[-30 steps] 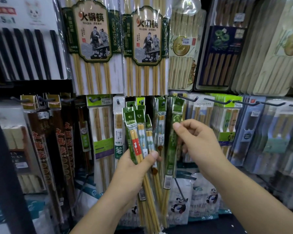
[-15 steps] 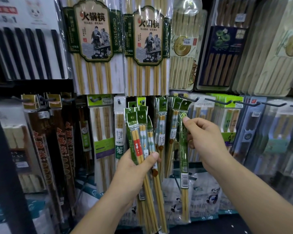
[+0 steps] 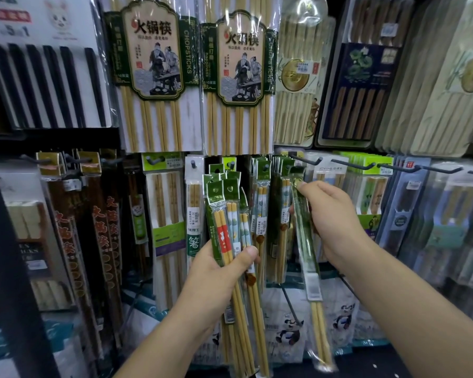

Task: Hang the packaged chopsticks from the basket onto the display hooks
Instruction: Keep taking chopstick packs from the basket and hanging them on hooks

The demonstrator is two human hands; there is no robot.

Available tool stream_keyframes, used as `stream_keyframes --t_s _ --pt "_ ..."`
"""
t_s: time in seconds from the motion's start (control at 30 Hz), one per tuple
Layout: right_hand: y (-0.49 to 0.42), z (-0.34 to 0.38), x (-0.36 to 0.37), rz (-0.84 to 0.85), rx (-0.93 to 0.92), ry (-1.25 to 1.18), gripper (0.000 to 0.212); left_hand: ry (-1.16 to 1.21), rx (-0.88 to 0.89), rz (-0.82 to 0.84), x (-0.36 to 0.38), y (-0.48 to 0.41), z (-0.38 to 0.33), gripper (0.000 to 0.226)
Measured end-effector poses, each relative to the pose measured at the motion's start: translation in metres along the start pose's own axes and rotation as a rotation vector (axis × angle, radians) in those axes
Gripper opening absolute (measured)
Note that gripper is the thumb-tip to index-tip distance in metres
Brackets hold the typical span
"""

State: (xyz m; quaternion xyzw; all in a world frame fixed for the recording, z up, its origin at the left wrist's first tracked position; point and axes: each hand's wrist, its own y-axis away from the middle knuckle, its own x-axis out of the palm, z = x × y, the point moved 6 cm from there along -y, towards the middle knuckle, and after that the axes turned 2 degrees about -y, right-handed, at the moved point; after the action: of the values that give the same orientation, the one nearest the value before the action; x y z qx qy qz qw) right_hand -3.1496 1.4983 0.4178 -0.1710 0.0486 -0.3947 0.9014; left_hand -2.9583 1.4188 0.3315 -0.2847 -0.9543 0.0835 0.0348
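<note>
My left hand [image 3: 216,271] grips a bundle of several chopstick packs [image 3: 231,227] with green header cards, held upright in front of the display. My right hand [image 3: 331,222] pinches the top of one long green-sleeved chopstick pack [image 3: 307,255] that hangs down from my fingers. Its green header [image 3: 296,170] is just below the tip of a black display hook [image 3: 306,160]; whether the hook passes through the header hole I cannot tell. Similar green packs [image 3: 280,203] hang just left of it. No basket is in view.
Black hooks [image 3: 363,166] jut out toward me along the middle row at right. Large chopstick packs [image 3: 153,75] hang above. Dark wooden chopstick sets [image 3: 77,241] fill the left. Panda-printed bags [image 3: 290,331] sit below. A dark post [image 3: 8,268] runs down the left edge.
My right hand has carried the single green pack up and to the right, from beside the bundle to the black hook's tip. My left hand with the bundle has stayed put.
</note>
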Motion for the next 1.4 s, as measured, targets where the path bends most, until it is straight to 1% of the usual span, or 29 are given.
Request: stream_keyframes --t_s 0.1,0.13,0.23,0.3,0.43,0.57,0.7,0.8,0.9,1.03,1.27,1.4 --pt "-0.004 0.002 0.000 -0.014 -0.036 0.019 0.011 0.003 0.003 0.001 -0.001 -0.001 0.000 0.044" --pt "-0.004 0.003 0.000 -0.018 -0.046 0.021 0.010 0.005 0.001 0.001 -0.001 -0.001 0.001 0.042" --pt "-0.004 0.002 0.001 -0.010 -0.080 0.027 0.020 0.007 -0.002 0.004 -0.002 -0.001 0.002 0.041" --pt "-0.004 0.002 0.001 -0.011 -0.071 0.033 0.025 0.011 0.001 0.005 -0.002 -0.001 0.002 0.041" --pt "-0.002 0.002 0.003 -0.002 -0.061 0.028 0.021 0.013 0.007 0.008 -0.003 -0.001 0.002 0.041" --pt "-0.002 0.005 0.001 -0.040 -0.129 0.048 0.014 0.008 0.002 0.006 -0.003 -0.001 0.003 0.037" --pt "-0.003 0.009 0.001 -0.040 -0.172 0.072 0.027 -0.015 0.001 0.000 -0.003 -0.002 0.004 0.025" --pt "-0.005 0.009 0.000 -0.058 -0.167 0.055 0.030 -0.020 0.002 0.001 -0.003 -0.002 0.004 0.021" --pt "-0.006 0.009 -0.002 -0.096 -0.163 0.053 0.035 -0.022 0.009 0.008 -0.003 -0.002 0.004 0.025" --pt "-0.006 0.013 0.000 -0.083 -0.169 0.026 0.043 -0.026 0.013 0.009 -0.004 -0.003 0.004 0.024" --pt "-0.004 0.019 0.003 -0.107 -0.199 0.042 0.046 -0.003 0.020 0.017 -0.003 -0.003 0.003 0.031" --pt "-0.005 0.020 0.004 -0.115 -0.201 0.060 0.043 0.021 0.024 0.022 -0.003 -0.002 0.002 0.041"
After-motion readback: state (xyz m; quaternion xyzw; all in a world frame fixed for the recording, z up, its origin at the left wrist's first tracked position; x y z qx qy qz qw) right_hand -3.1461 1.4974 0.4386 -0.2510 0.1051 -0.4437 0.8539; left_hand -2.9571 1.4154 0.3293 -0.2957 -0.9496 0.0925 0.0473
